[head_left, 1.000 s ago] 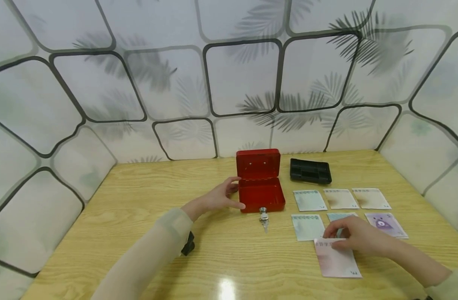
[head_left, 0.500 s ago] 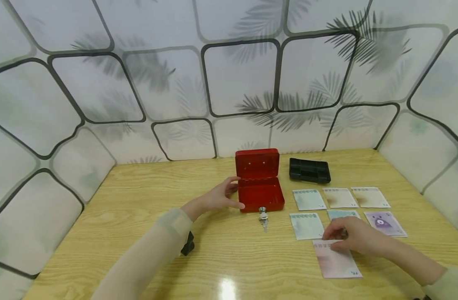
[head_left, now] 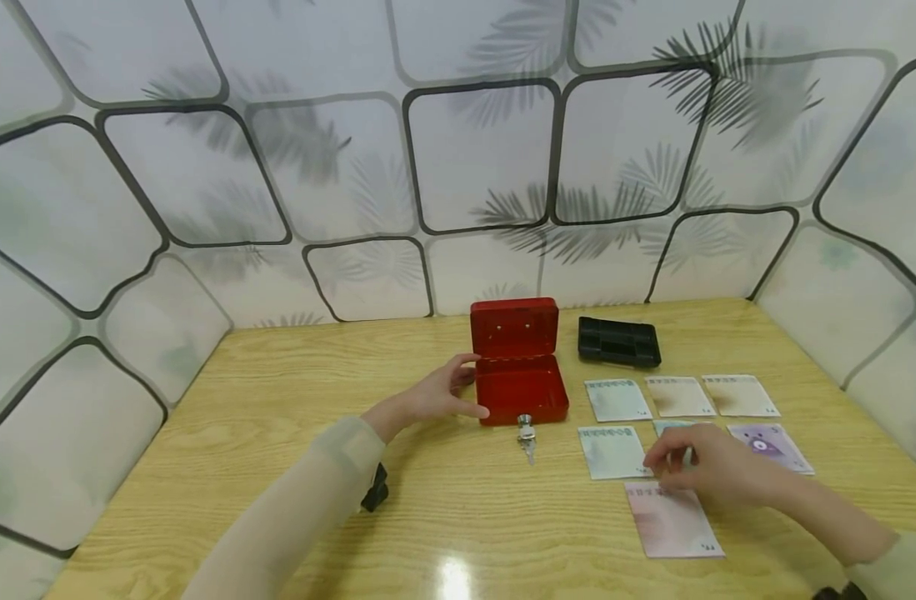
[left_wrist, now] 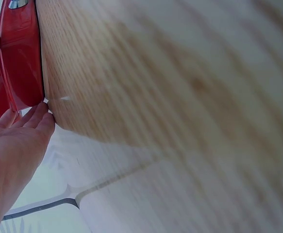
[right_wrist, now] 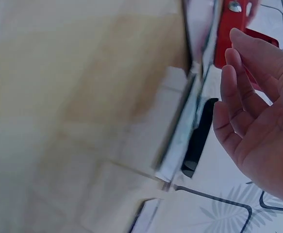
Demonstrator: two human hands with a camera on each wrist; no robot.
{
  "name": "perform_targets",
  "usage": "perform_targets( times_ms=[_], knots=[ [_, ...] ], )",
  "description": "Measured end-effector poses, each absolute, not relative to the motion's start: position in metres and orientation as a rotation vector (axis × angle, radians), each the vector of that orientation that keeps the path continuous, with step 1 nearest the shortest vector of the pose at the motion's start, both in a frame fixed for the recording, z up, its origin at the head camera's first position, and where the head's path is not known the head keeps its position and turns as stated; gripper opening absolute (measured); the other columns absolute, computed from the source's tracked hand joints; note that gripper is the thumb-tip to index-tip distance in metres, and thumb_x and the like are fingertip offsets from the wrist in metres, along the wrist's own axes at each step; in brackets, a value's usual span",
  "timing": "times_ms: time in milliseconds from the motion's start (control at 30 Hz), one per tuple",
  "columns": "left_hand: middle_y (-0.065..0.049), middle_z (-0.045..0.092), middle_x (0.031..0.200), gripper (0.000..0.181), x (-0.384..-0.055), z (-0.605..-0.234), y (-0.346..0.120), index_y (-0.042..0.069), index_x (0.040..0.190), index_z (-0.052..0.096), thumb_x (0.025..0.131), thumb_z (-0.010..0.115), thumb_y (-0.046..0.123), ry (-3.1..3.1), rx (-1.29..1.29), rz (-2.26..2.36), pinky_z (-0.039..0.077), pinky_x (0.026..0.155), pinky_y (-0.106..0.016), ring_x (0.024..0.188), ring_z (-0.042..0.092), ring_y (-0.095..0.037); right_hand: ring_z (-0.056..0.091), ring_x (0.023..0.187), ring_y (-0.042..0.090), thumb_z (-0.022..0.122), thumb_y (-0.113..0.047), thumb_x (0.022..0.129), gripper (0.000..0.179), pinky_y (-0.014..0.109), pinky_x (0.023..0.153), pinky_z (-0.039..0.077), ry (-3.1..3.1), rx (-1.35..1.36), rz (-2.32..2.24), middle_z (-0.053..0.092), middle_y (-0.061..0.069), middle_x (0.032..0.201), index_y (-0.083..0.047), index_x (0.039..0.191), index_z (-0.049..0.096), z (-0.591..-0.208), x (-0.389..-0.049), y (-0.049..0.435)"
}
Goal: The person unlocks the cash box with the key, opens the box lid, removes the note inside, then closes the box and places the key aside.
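Note:
A red cash box (head_left: 521, 387) stands on the table with its lid raised, and keys hang from the lock (head_left: 527, 433) at its front. My left hand (head_left: 442, 393) holds the box's left side, thumb at the front corner and fingers by the back corner. In the left wrist view the fingertips (left_wrist: 41, 109) touch the red metal. My right hand (head_left: 716, 467) hovers just over the top edge of a pink play banknote (head_left: 675, 523), fingers loosely bent with nothing between them. It partly covers a blue note (head_left: 671, 427) behind.
Two rows of play notes lie at the right: a green note (head_left: 618, 400), a brown note (head_left: 679, 396), another brown note (head_left: 741, 395), a second green note (head_left: 613, 452) and a purple monster card (head_left: 768, 447). A black coin tray (head_left: 618, 342) lies beside the box. Patterned panels (head_left: 488, 150) surround the table.
My right hand has let go of the pink note's top edge and risen slightly; the note stays flat on the table. My left hand stays at the box.

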State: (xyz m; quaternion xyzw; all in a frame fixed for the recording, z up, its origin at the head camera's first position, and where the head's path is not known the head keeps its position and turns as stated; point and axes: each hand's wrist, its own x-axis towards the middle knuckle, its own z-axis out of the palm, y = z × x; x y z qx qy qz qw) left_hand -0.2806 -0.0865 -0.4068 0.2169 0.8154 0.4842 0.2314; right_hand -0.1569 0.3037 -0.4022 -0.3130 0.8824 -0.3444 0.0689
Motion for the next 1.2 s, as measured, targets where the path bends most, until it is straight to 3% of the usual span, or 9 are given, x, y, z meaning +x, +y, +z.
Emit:
perform_targets(
  times_ms=[267,433,733,1200],
  knots=[
    [-0.018,0.033,0.152,0.085,-0.279,-0.405,-0.087,0.011,0.151,0.023,0.085,0.077,0.016,2.257,0.622,1.314,0.025,0.113,-0.044,0.140,0.030,-0.029,0.057,0.074,0.003,0.074,-0.012,0.087,0.015,0.026,0.059,0.046,2.734,-0.977,-1.001,0.065,-0.008,0.091,-0.011,0.101,0.071,-0.379,-0.176,0.303],
    [-0.018,0.034,0.151,0.085,-0.280,-0.406,-0.087,0.011,0.151,0.024,0.085,0.078,0.015,2.257,0.612,1.315,0.025,0.113,-0.043,0.140,0.031,-0.029,0.057,0.078,0.003,0.072,-0.017,0.089,0.017,0.027,0.066,0.048,2.812,-0.836,-0.928,0.066,-0.005,0.094,-0.010,0.104,0.070,-0.368,-0.195,0.301],
    [-0.017,0.035,0.151,0.084,-0.280,-0.406,-0.087,0.009,0.151,0.024,0.085,0.077,0.015,2.238,0.611,1.342,0.025,0.113,-0.043,0.140,0.031,-0.029,0.060,0.084,0.018,0.068,-0.013,0.092,0.022,0.030,0.069,0.050,2.946,-0.602,-1.000,0.066,0.003,0.095,0.000,0.109,0.068,-0.370,-0.244,0.304],
    [-0.016,0.036,0.151,0.084,-0.279,-0.404,-0.086,0.009,0.150,0.025,0.085,0.077,0.013,2.229,0.605,1.353,0.025,0.113,-0.042,0.140,0.031,-0.028,0.059,0.096,0.038,0.066,-0.013,0.093,0.025,0.054,0.084,0.046,3.048,-0.434,-1.013,0.066,0.022,0.106,0.004,0.112,0.067,-0.393,-0.298,0.303]
  ],
)
